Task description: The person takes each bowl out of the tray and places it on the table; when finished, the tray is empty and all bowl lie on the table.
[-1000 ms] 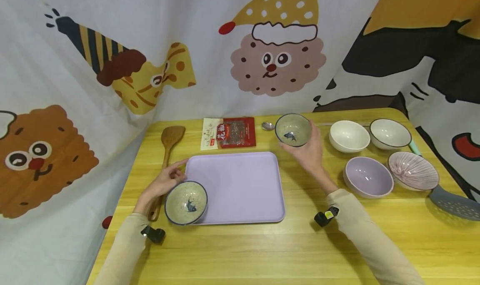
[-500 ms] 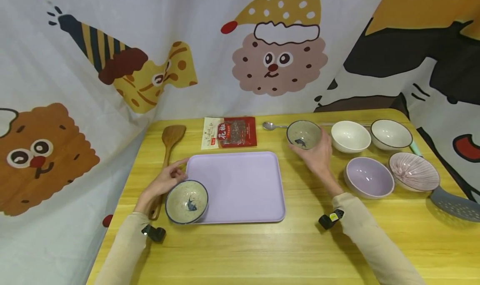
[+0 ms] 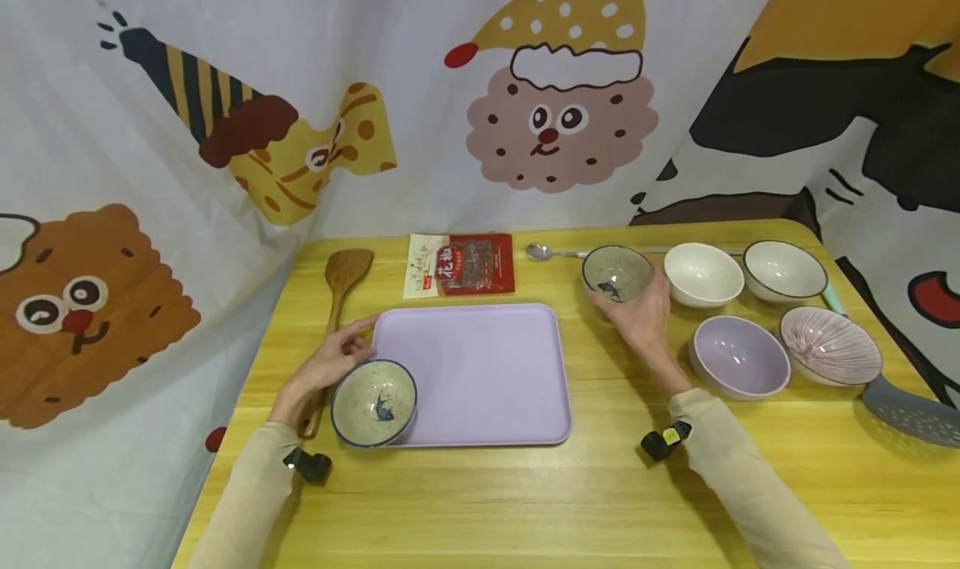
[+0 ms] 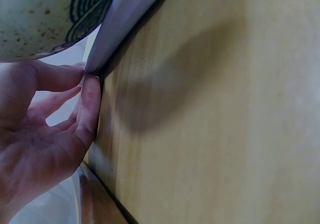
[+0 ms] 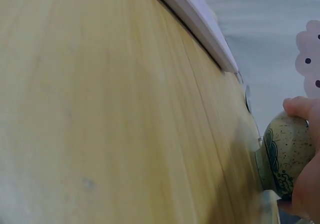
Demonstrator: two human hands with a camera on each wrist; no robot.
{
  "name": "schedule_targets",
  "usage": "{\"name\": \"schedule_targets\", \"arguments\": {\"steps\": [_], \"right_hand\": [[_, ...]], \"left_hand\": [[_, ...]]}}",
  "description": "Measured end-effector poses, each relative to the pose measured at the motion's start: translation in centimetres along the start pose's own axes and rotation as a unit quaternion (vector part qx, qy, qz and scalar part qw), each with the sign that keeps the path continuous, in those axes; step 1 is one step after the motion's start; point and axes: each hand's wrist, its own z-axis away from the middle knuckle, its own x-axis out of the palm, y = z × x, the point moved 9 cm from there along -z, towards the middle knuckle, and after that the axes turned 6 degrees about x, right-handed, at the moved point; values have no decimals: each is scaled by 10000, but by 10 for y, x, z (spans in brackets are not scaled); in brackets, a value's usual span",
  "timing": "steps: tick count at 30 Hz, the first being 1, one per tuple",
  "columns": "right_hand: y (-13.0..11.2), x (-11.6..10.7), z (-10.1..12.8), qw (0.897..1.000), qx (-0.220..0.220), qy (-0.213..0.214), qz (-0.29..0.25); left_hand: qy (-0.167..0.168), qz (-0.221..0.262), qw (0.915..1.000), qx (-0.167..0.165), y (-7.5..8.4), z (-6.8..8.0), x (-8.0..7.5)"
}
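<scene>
The left hand [image 3: 324,367] rests relaxed against the lilac tray's [image 3: 480,361] edge, steadying it, beside one speckled fish bowl [image 3: 373,403]. The right hand [image 3: 639,312] cups a second fish bowl [image 3: 616,272], fingers curled round its wall, low over the worktop [image 3: 570,502].

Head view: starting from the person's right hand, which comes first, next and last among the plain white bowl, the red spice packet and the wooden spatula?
1. The plain white bowl, just to the right of the right hand.
2. The red spice packet, across the table's back edge, on the hand's left.
3. The wooden spatula, at the far left, beyond the lilac tray.
</scene>
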Motion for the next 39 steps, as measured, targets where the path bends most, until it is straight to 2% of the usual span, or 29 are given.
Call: {"name": "schedule_targets", "arguments": {"steps": [4,7,12,20,28,36,39], "right_hand": [[-3,2,1,9998,-52,-134,131],[-11,0,2,9992,-278,-102,257],[-35,-5,3,9965,-741,43,378],[-77,-6,8,9938,-1067,-213,217],[-125,10,31,9866,-1456,-732,-77],[-154,33,62,9714,-1794,-1468,-521],[-165,44,76,9617,-1859,-1887,-706]], "left_hand": [[14,21,10000,45,2,1,-1],[14,29,10000,36,2,1,-1],[33,-23,10000,-51,1,2,-2],[32,21,9999,-144,-1,2,-1],[50,-55,10000,8,1,1,-3],[43,34,10000,39,4,1,-3],[52,53,10000,38,4,2,-3]]}}
